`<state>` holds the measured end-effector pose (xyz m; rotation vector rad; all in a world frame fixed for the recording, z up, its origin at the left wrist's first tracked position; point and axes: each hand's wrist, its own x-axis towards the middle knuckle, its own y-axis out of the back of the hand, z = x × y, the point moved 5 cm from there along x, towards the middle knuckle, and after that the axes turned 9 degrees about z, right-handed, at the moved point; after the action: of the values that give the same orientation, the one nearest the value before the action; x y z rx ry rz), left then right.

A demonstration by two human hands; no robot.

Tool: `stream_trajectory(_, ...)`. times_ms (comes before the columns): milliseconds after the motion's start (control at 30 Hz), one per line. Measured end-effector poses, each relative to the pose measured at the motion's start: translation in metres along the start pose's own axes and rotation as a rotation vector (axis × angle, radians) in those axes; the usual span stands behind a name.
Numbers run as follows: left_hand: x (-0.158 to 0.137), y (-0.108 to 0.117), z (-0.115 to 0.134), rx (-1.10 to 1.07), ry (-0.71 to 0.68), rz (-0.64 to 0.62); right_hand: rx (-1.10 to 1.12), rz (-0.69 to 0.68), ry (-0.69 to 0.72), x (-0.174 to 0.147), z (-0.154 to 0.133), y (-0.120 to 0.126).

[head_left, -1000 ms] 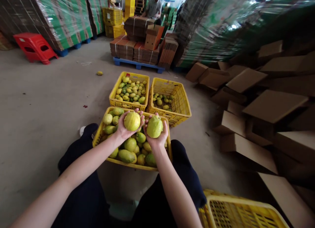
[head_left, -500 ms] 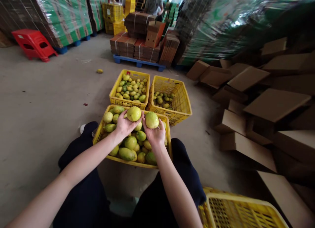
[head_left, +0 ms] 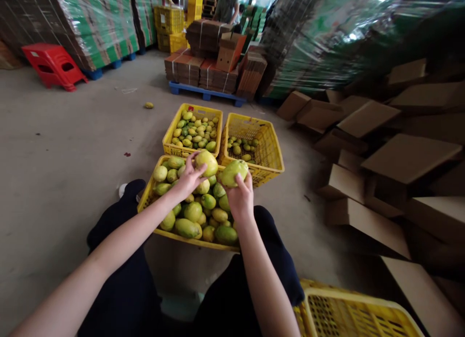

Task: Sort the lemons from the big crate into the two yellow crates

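My left hand [head_left: 192, 177] is closed around a yellow-green lemon [head_left: 206, 163], thumb in front and fingers behind. Just right of it, my right hand [head_left: 241, 194] grips a second, greener lemon [head_left: 233, 173], which lies tilted with its tip toward the upper right. Both are held above the near yellow crate [head_left: 189, 238], and the two fruits are slightly apart. Inside that crate lie many green and yellow lemons [head_left: 192, 211] of mixed sizes, some of them hidden behind my hands and wrists.
Behind stand a yellow crate of smaller lemons [head_left: 166, 145] and another with a few [head_left: 271, 165]. A yellow crate [head_left: 359, 298] is at lower right. Cardboard boxes [head_left: 410, 155] are heaped on the right. Beyond are a loaded blue pallet [head_left: 207, 93], a red stool [head_left: 53, 65] and a person [head_left: 225, 8].
My right hand has moved slightly right and up and turned its lemon onto its side. My left hand has shifted a little right and up, its fingers now curled around its lemon.
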<state>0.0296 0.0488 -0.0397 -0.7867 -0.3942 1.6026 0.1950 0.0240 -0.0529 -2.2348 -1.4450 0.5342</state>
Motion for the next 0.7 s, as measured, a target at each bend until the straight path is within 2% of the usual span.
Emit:
stream_trajectory(67, -0.005, -0.003, 0.009, 0.07, -0.13, -0.077, -0.121, -0.013, 0.225, -0.008, -0.02, -0.005)
stream_trajectory(133, -0.009, -0.005, 0.015, 0.109, -0.19, -0.12, -0.218, -0.064, 0.374, -0.016, -0.034, -0.011)
stream_trajectory(200, -0.011, -0.005, 0.018, 0.142, -0.208, -0.143, -0.254, -0.105, 0.428, -0.022, -0.04, -0.015)
stream_trajectory(267, -0.011, -0.004, 0.019, 0.178, -0.219, -0.172, -0.254, -0.11, 0.423, -0.023, -0.042, -0.015)
stream_trajectory(367, -0.008, -0.003, 0.018, 0.167, -0.208, -0.214, -0.218, -0.104, 0.323, -0.017, -0.036, -0.012)
stream_trajectory(433, -0.007, -0.003, 0.013, 0.081, -0.105, -0.24, -0.15, -0.12, 0.161, -0.012, -0.025, -0.011)
stream_trajectory(500, -0.005, -0.002, 0.003, -0.026, 0.059, -0.235, -0.064, -0.153, -0.031, -0.008, -0.01, -0.013)
stream_trajectory(600, -0.003, 0.004, -0.011, -0.134, 0.26, -0.144, 0.056, -0.149, -0.21, -0.006, 0.009, -0.016)
stream_trajectory(700, 0.001, 0.013, -0.019, -0.196, 0.307, -0.054, 0.183, -0.064, -0.287, -0.007, 0.023, -0.015)
